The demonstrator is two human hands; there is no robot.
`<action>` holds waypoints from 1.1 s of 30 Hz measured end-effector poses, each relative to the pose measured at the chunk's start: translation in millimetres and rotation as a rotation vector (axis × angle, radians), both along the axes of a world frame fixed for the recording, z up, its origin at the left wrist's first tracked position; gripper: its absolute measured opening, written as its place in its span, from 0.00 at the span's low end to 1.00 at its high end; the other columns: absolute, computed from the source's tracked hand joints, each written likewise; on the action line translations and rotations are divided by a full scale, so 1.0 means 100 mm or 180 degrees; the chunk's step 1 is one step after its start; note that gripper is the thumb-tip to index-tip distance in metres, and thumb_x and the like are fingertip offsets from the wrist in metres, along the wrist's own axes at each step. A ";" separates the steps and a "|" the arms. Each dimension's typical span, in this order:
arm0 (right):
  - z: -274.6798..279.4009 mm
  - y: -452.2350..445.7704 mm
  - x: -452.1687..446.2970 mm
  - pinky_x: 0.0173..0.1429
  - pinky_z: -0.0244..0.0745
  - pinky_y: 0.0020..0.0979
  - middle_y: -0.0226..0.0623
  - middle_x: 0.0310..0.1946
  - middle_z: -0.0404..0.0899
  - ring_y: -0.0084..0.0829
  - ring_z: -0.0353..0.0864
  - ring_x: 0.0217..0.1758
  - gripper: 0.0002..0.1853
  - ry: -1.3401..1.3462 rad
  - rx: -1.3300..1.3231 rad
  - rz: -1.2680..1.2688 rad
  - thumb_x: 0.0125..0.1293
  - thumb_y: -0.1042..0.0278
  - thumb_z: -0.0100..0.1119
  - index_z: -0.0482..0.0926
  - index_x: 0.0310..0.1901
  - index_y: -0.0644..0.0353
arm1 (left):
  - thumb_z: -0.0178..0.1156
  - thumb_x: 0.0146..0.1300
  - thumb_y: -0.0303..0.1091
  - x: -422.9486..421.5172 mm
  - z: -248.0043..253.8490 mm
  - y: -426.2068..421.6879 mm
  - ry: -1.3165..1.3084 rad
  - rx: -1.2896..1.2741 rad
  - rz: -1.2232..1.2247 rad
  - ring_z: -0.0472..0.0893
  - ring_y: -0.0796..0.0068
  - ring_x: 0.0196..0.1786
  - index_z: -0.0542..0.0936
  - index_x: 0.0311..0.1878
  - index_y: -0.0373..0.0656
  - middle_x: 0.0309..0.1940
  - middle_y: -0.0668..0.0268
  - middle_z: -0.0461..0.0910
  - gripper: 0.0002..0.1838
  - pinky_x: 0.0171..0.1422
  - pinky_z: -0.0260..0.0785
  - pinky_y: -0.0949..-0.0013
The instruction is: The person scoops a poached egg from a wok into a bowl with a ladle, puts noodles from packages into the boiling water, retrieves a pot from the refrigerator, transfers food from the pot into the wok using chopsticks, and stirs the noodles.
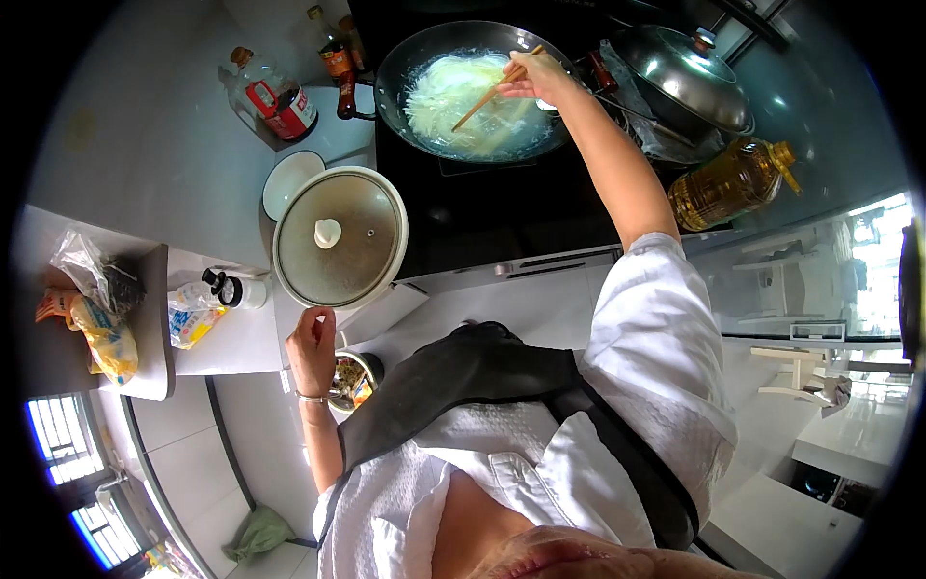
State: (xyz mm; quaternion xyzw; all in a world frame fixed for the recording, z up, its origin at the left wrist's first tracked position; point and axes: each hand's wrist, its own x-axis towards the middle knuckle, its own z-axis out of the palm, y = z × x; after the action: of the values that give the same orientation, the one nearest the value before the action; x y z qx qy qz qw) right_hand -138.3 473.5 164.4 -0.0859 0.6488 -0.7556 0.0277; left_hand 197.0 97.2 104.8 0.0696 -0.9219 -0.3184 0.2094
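Note:
My right hand (pixel 535 77) grips a pair of wooden chopsticks (pixel 487 99) over a large dark wok (pixel 391 92) on the black stove. The chopstick tips reach into pale, thin strands (pixel 449 87) in cloudy, steaming liquid. Left of the stove is a round pot or pan covered by a glass lid (pixel 352 261) with a white knob. My left hand (pixel 313 349) is at the lid's near edge, its fingers closed together; whether they hold anything is hidden.
A covered steel pot (pixel 690 72) and an oil bottle (pixel 728 188) stand at the right. Sauce bottles (pixel 280 108) and a white bowl (pixel 291 183) are at the left back. Bagged goods (pixel 104 333) fill a left shelf; a bin (pixel 352 381) sits below my left wrist.

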 end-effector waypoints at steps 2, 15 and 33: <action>-0.10 -0.01 0.03 0.39 0.81 0.37 0.55 0.36 0.75 0.44 0.82 0.36 0.17 -0.0233 -0.0185 0.0018 0.65 0.60 0.46 0.72 0.35 0.70 | 0.57 0.57 0.32 0.01 0.00 0.00 -0.0001 -0.0028 -0.0009 0.65 0.77 0.16 0.77 0.33 0.39 0.12 0.65 0.67 0.06 0.23 0.59 0.72; -0.35 -0.12 -0.15 0.44 0.80 0.40 0.53 0.36 0.75 0.43 0.80 0.39 0.19 -0.1229 -0.1232 -0.0177 0.70 0.61 0.37 0.71 0.37 0.71 | 0.58 0.58 0.34 -0.01 0.21 0.06 0.0031 -0.0104 -0.0105 0.67 0.76 0.16 0.77 0.33 0.41 0.13 0.65 0.69 0.06 0.23 0.60 0.71; -0.53 -0.29 -0.37 0.43 0.81 0.39 0.60 0.40 0.74 0.46 0.79 0.40 0.21 -0.1796 -0.2452 -0.0161 0.71 0.60 0.31 0.68 0.38 0.74 | 0.57 0.58 0.33 0.07 0.40 -0.07 0.0358 -0.0379 0.0028 0.66 0.72 0.15 0.76 0.32 0.41 0.12 0.63 0.68 0.06 0.23 0.59 0.69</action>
State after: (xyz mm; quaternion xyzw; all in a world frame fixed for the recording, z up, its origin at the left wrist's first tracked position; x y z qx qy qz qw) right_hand -175.0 444.7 111.8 0.1344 0.2905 -0.9354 0.1504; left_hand 204.0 90.0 144.4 0.0431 -0.9256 -0.2656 0.2661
